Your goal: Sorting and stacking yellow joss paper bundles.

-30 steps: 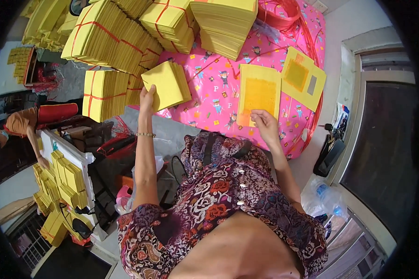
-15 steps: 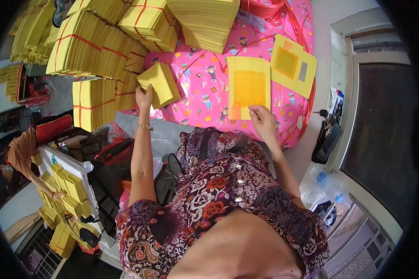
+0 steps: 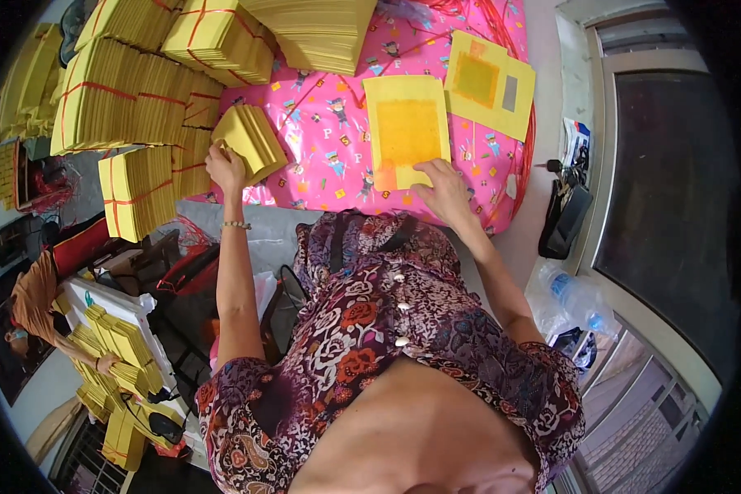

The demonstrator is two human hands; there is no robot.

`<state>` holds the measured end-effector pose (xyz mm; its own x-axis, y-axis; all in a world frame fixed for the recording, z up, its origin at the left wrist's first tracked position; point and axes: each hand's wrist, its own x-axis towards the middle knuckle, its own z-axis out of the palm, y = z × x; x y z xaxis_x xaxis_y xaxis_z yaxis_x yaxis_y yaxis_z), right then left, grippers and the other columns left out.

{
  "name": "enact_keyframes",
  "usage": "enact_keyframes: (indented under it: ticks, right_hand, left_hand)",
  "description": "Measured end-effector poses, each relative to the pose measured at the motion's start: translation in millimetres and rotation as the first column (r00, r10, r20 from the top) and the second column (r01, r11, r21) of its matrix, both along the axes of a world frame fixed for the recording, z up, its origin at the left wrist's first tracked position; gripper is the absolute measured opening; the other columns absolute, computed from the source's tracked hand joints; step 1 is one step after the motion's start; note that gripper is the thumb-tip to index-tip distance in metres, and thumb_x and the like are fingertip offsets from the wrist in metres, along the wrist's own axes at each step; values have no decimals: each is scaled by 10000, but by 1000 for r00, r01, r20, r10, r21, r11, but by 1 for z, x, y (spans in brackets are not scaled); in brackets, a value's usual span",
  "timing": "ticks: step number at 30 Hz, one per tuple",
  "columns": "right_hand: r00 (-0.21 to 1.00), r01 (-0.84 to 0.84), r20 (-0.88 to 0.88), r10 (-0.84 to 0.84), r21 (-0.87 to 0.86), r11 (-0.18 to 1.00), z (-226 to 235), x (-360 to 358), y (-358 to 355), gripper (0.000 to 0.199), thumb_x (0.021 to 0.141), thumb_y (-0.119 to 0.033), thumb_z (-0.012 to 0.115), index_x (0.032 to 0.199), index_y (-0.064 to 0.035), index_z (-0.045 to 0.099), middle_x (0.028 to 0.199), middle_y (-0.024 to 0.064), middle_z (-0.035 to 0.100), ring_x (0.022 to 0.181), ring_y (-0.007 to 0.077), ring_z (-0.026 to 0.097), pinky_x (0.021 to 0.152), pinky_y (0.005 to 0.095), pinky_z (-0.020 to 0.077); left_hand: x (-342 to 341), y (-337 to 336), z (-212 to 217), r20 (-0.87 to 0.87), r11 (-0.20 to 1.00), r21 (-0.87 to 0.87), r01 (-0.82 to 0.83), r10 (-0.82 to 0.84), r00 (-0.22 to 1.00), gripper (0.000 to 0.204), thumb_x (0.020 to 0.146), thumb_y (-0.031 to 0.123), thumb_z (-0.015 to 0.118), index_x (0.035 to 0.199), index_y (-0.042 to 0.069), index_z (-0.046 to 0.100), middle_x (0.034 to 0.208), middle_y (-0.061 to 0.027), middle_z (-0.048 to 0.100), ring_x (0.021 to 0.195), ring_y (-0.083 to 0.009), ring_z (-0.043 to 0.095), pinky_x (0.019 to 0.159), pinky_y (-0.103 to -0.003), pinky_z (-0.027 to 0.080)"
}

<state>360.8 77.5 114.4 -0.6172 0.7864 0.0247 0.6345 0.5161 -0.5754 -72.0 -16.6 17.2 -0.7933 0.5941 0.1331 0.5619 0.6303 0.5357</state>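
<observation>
The left hand (image 3: 226, 167) bends its fingers against a small stack of folded yellow paper (image 3: 253, 140) just ahead (whether it grips, I cannot tell). The right hand (image 3: 446, 191), fingers loosely parted, is over the near end of a yellow rectangular sheet with an orange panel (image 3: 407, 123).

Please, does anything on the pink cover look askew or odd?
Slightly: the yellow sheet with the grey rectangle lies tilted, while the orange-patched sheet beside it sits straighter. I see no spill.
</observation>
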Motion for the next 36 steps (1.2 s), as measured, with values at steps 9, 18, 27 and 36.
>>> enact_keyframes:
  ticks: [9,18,27,36]
  right_hand:
    - [980,-198,36,196,69,978,-22,-2,11,447,630,-148,773,1020,-73,568,989,94,508,960,293,511,830,388,443]
    - [946,-292,-165,281,-48,955,-24,2,31,249,687,-200,770,878,-84,661,860,50,584,811,235,604,683,333,489]
    - [968,-208,-179,174,-196,958,-28,-1,28,154,745,-207,730,846,-95,703,858,34,581,825,219,600,704,338,483]
    - [974,-177,-176,140,-213,961,-28,-5,27,134,772,-211,706,827,-89,698,847,52,575,818,232,590,698,351,472]
  left_hand:
    - [83,8,44,55,875,371,312,-356,933,350,841,152,621,1165,42,547,1028,-151,558,923,-249,547,789,-373,459]
    - [218,10,68,668,691,351,631,-657,348,464,785,74,710,1204,74,509,977,-64,579,803,-136,596,680,-267,497]
    - [228,15,30,691,764,412,497,-617,377,359,772,-6,668,1114,31,566,970,-96,619,787,-160,622,694,-282,505]
    - [229,15,40,744,795,402,453,-572,345,325,804,-17,647,1115,27,562,851,-57,653,754,-116,625,670,-245,496]
